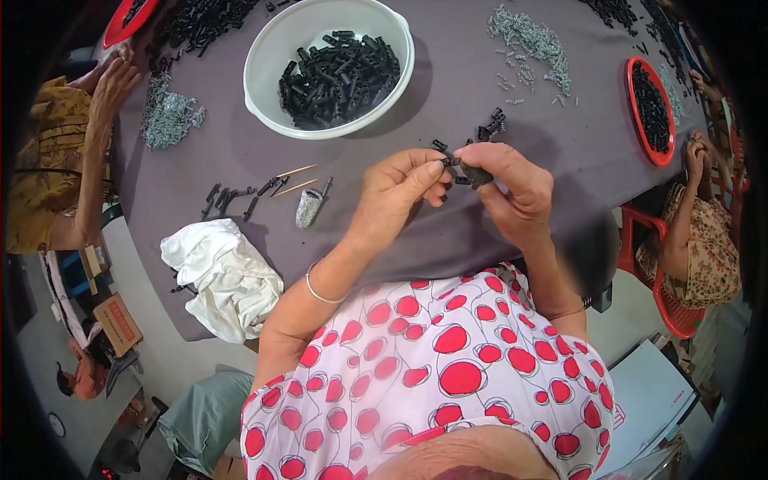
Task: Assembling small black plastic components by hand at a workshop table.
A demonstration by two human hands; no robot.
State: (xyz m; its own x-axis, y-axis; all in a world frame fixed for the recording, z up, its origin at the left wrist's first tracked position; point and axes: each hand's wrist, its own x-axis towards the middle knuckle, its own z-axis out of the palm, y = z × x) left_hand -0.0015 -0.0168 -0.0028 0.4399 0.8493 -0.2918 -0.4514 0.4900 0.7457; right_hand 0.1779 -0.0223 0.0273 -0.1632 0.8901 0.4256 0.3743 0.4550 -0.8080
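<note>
In front of my chest, both hands meet over the near part of the table. My left hand is closed, pinching a small black plastic part between thumb and fingertips. Against the part's other end, my right hand is closed on a dark piece; its kind is hard to make out, and the fingers partly hide it. Just beyond the fingers lie several loose black plastic parts. A large white bowl farther off contains a heap of similar black parts.
Small metal springs are piled at the far right, with another spring pile at left. Wooden sticks, a silvery wrapped object and a white cloth lie left. A red tray stands right. Other people's hands work alongside.
</note>
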